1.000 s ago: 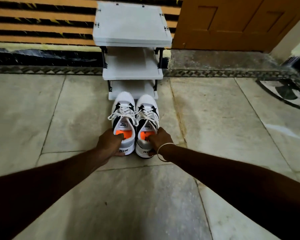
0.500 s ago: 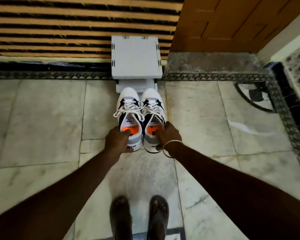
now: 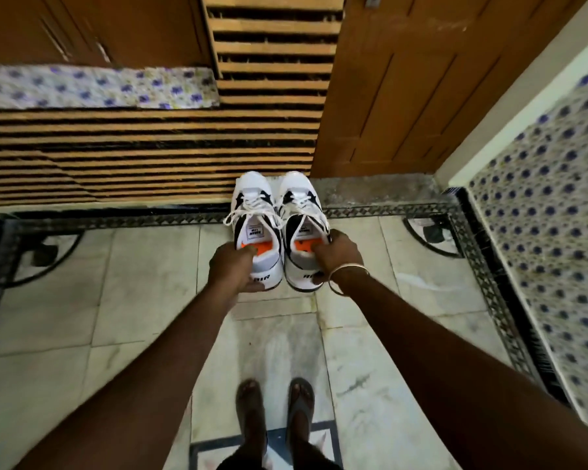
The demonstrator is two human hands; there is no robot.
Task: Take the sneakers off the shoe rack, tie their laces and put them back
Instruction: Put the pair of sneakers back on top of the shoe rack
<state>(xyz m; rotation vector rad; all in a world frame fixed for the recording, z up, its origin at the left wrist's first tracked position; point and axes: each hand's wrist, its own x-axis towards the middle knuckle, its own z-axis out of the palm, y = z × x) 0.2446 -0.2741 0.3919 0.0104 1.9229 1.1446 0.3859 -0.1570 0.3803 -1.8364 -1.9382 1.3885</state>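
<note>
Two white sneakers with black panels and orange insoles are held side by side in front of me, toes pointing away. My left hand grips the heel collar of the left sneaker. My right hand, with a metal bangle on the wrist, grips the heel collar of the right sneaker. White laces on both show tied bows. The shoes hide the shoe rack; only a sliver of white peeks out between the toes.
A striped wooden slatted wall stands behind, with a brown door to its right and a tiled wall at the far right. My feet in sandals stand on the marble floor.
The view has risen and tilted down. Both sneakers, still in my hands, have lifted off the floor and now cover the rack that was plainly visible before.
</note>
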